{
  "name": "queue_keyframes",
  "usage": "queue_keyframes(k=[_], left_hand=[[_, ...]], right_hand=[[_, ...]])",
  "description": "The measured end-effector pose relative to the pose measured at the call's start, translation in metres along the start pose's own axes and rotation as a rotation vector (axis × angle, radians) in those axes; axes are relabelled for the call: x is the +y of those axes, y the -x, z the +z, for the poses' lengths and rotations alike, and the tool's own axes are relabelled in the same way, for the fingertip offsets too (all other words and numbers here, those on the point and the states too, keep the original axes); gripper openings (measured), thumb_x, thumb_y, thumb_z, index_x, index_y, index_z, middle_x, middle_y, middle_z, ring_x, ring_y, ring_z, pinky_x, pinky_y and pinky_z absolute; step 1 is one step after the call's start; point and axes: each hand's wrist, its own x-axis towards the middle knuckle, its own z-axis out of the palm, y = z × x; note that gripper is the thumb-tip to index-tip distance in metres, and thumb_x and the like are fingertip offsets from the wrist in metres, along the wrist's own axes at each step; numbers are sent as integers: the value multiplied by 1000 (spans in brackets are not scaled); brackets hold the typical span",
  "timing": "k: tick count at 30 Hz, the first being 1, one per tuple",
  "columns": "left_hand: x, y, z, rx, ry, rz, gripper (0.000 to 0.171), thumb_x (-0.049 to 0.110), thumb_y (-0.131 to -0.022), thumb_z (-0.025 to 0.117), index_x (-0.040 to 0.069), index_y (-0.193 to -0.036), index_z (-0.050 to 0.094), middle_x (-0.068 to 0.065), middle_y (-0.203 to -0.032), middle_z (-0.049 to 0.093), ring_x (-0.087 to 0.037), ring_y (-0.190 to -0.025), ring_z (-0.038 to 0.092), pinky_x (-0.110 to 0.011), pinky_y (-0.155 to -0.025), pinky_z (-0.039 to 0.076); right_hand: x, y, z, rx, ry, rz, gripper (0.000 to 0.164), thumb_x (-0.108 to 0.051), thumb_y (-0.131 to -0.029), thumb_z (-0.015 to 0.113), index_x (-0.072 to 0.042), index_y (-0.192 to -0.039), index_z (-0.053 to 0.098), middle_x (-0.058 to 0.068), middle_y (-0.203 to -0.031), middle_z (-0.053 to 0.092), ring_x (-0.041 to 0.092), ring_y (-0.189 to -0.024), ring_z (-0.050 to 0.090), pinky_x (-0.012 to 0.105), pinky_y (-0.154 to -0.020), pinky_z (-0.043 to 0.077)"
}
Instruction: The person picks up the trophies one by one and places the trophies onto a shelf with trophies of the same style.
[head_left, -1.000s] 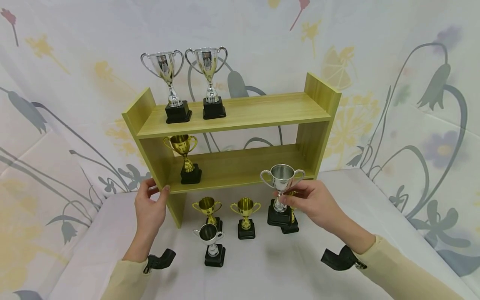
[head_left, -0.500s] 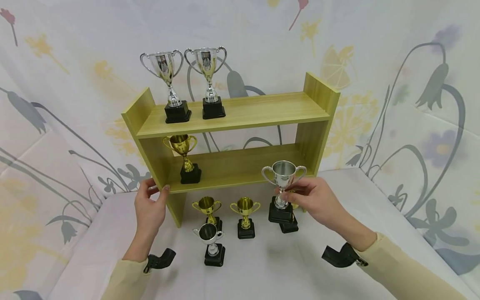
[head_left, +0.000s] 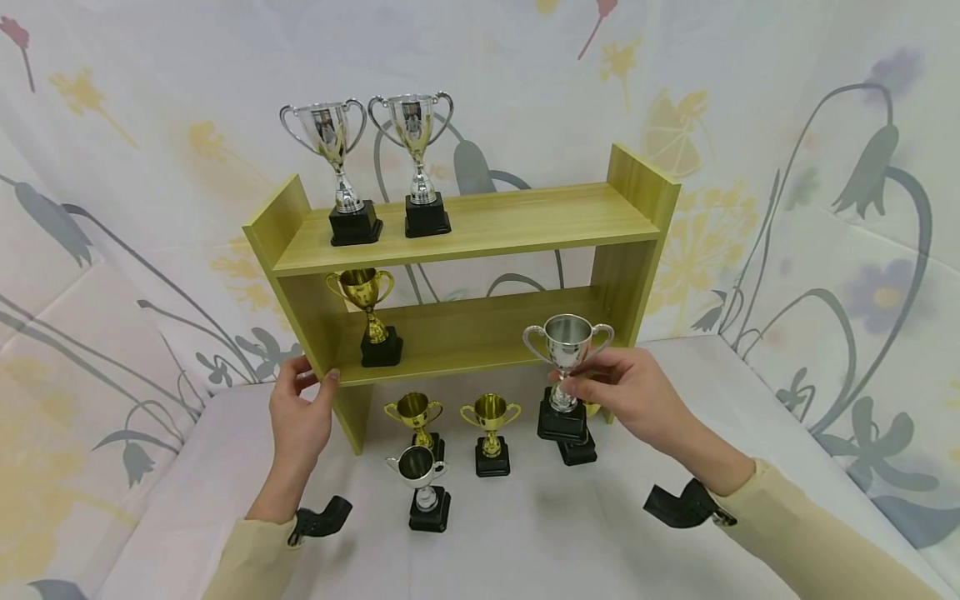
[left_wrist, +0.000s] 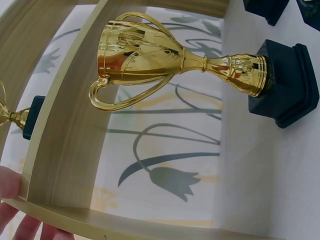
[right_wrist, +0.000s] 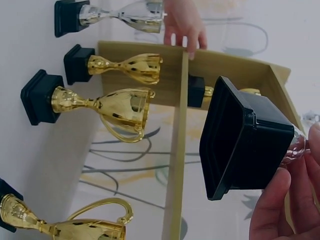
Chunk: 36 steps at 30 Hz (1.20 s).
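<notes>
Below the yellowish wooden shelf unit point(head_left: 480, 219), on the white tabletop point(head_left: 510, 546): two gold two-handled cups point(head_left: 491, 413), a silver cup point(head_left: 416, 467) on a black base, and a third gold cup point(head_left: 579, 452), partly blocked by the raised silver trophy point(head_left: 567, 340) with curled handles and square black base. In front of the lower board's point(head_left: 465, 335) right half, mouth up, long axis nearly upright, pinched at the stem by the right hand point(head_left: 636, 396), forearm slanting in from lower right. At the left side panel point(head_left: 315, 321), front edge gripped by the left hand point(head_left: 302, 418).
</notes>
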Motion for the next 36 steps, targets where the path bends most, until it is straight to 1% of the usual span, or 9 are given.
queue_keyframes(k=[3,9,16,22,31,36], left_hand=[[0,0,0,3,-2,1,34,13,-97,62,-1,-126,52,-15,-121,56,-30,-112,54,-6,-71,44],[-2,0,1,5,0,8,34,13,-97,62,-1,-126,53,-15,-122,56,-30,-112,55,-6,-71,44],[-2,-1,1,9,3,6,34,13,-97,62,0,-127,52,-15,-123,56,-30,-113,54,-6,-71,44],[-2,-1,1,10,6,14,34,13,-97,62,-1,-127,52,-16,-122,56,-30,-112,55,-6,-72,44],[-4,-1,1,11,6,17,34,13,-97,62,-1,-126,52,-15,-122,56,-29,-111,55,-6,-72,44],[-4,-1,1,9,8,21,34,13,-97,62,-1,-126,52,-15,-121,56,-29,-111,55,-6,-73,44]], right_hand=[[-1,-1,-1,2,18,4,16,1,-89,70,10,-103,69,19,-99,73,16,-92,72,27,-77,57],[-4,-4,-3,11,34,13,16,0,-89,70,7,-104,70,15,-98,74,16,-91,71,28,-76,56],[-9,-8,-7,25,51,4,14,0,-89,70,7,-101,71,22,-100,72,15,-90,71,28,-76,57],[-13,-11,-10,23,53,-1,12,0,-90,70,6,-100,71,14,-97,74,16,-88,72,29,-75,57],[-18,-16,-13,29,26,-19,14,2,-89,70,9,-101,70,9,-94,75,15,-86,71,27,-74,57],[-22,-18,-14,36,35,-17,13,2,-89,70,9,-100,70,9,-94,75,15,-86,71,26,-75,57]])
